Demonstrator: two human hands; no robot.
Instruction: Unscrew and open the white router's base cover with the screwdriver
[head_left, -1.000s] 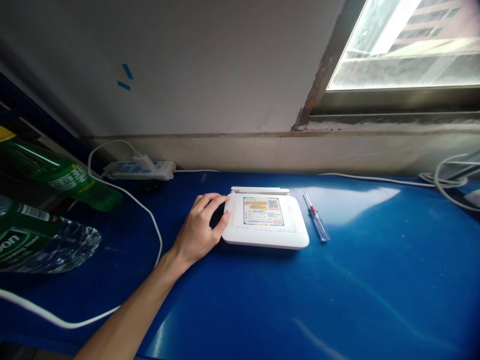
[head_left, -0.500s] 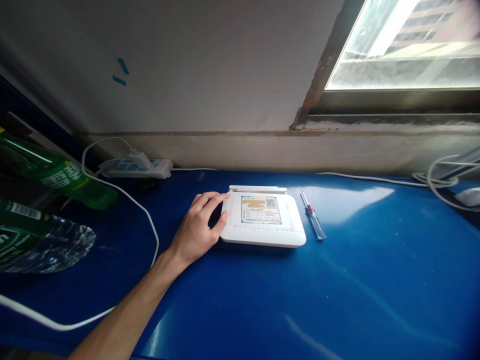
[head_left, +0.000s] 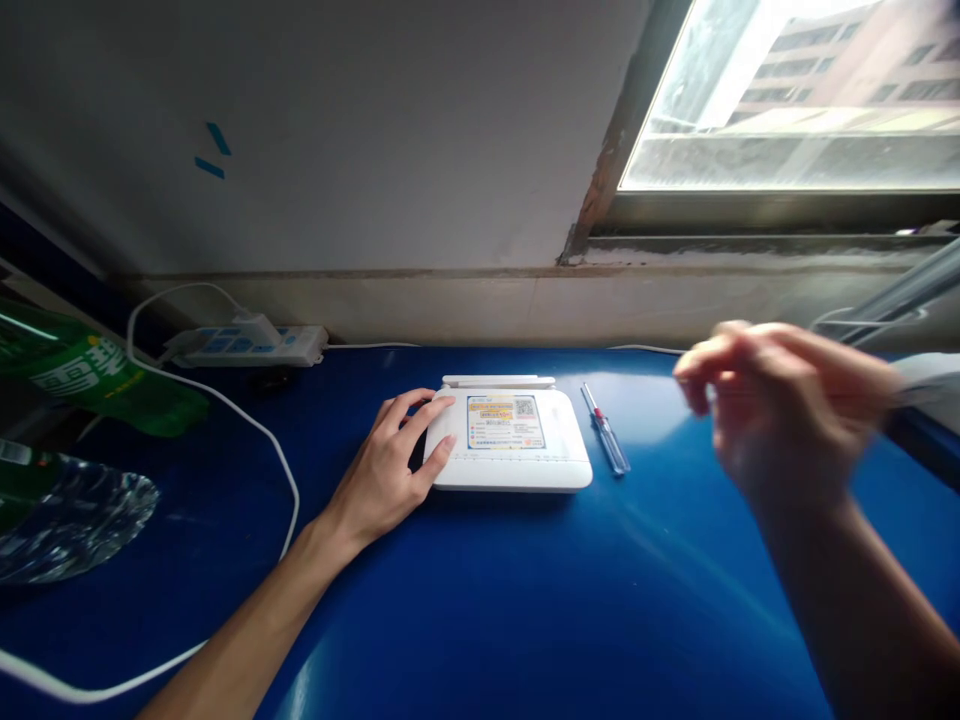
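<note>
A white router (head_left: 510, 472) with a printed label (head_left: 504, 422) on top lies flat on the blue table. My left hand (head_left: 390, 462) rests at its left end, fingers apart, thumb and index fingertip on the top face; I see no grip around it. To the right of the router lies a small screwdriver (head_left: 606, 432) with a clear handle and a red collar. Up on the right is my right hand (head_left: 787, 400), raised over the table and smeared by motion. Its fingers look bent, but whether they hold anything cannot be made out.
A white power strip (head_left: 300, 346) with a plugged-in charger sits against the wall. Its white cable (head_left: 259, 425) loops along the left side. Two bottles, one green (head_left: 165, 405) and one clear (head_left: 97, 515), lie at the left edge. A window (head_left: 787, 130) is at upper right.
My right hand has come into view at the right. The view has shifted slightly, moving the scene left. My left hand stays on the router; the screwdriver lies as before.
</note>
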